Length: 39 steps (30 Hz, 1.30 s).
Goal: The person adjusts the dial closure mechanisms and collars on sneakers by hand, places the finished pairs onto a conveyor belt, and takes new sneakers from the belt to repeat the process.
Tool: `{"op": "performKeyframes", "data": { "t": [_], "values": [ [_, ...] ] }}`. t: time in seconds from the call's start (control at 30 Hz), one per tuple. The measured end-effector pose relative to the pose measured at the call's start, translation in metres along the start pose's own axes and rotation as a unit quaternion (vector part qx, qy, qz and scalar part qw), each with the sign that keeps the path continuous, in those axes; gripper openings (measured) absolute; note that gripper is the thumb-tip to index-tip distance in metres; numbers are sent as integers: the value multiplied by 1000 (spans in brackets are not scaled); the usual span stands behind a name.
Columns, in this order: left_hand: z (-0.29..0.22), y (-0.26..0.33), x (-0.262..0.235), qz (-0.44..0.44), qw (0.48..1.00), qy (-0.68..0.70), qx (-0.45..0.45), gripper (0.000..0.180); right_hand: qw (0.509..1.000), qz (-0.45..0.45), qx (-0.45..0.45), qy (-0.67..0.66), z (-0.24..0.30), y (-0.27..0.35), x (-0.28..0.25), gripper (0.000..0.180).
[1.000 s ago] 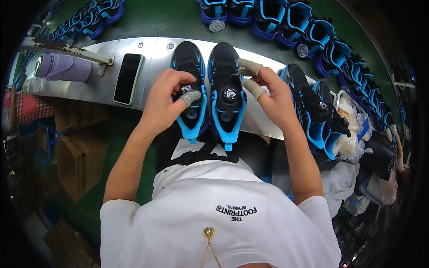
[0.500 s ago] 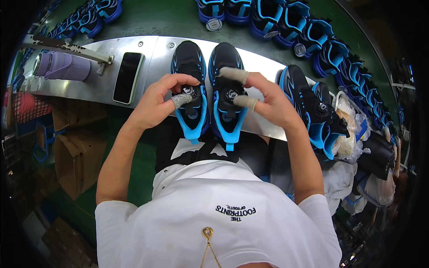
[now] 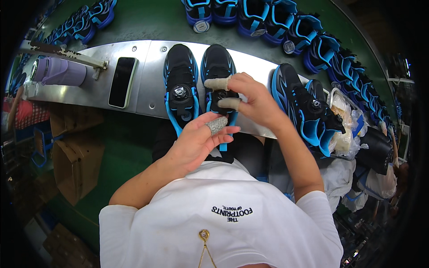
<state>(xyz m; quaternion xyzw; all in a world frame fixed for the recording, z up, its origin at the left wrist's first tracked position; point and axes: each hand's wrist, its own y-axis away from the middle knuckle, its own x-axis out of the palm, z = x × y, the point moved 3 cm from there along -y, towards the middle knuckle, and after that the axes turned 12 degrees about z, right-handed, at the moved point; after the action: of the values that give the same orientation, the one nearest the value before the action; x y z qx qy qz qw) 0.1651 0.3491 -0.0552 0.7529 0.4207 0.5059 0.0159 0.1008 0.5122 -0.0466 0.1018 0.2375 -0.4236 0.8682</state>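
Note:
Two black sneakers with light-blue collars and lace dials stand side by side before me: the left shoe (image 3: 180,64) and the right shoe (image 3: 216,60). My right hand (image 3: 252,98) has finger covers on its thumb and forefinger, which grip the right shoe's dial (image 3: 222,94) from both sides. By that shoe's heel, my left hand (image 3: 194,140) is open, palm partly up, fingers spread, with a grey cover on one digit. It hides part of the heel opening. The left shoe's dial (image 3: 180,92) is uncovered, with no hand on it.
The shoes rest on a curved metal ledge (image 3: 149,89). A phone (image 3: 123,82) and a lilac bottle (image 3: 65,71) lie left of them. Another pair of sneakers (image 3: 297,96) stands right, beside a tray of plastic-wrapped things (image 3: 342,111). Rows of sneakers (image 3: 279,22) line the green surface beyond.
My left hand has left the left shoe's dial and moved right and nearer to me, to the right shoe's heel. My right hand has closed in on the right shoe's dial.

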Motion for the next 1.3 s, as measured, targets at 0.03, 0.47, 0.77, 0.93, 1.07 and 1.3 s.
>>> {"op": "performKeyframes", "data": {
  "t": [0.03,0.47,0.77,0.93,1.07,1.3],
  "values": [
    [0,-1,3,5,1000,15,17,32,1000,-3,0,0,2,2,5,47],
    [10,-10,5,8,999,-1,47,29,995,-100,4,24,-10,7,20,42],
    [-64,-1,22,-65,601,-787,123,22,994,-100,26,-26,-28,31,-15,72],
    [-71,-56,24,-39,462,-885,43,25,995,-87,35,21,-31,17,23,90],
    [-76,-73,27,18,437,-896,-73,27,994,-107,24,4,-46,17,31,87],
    [-83,-75,39,145,326,-934,-13,35,994,-94,62,-9,-48,18,34,81]
  ]
}}
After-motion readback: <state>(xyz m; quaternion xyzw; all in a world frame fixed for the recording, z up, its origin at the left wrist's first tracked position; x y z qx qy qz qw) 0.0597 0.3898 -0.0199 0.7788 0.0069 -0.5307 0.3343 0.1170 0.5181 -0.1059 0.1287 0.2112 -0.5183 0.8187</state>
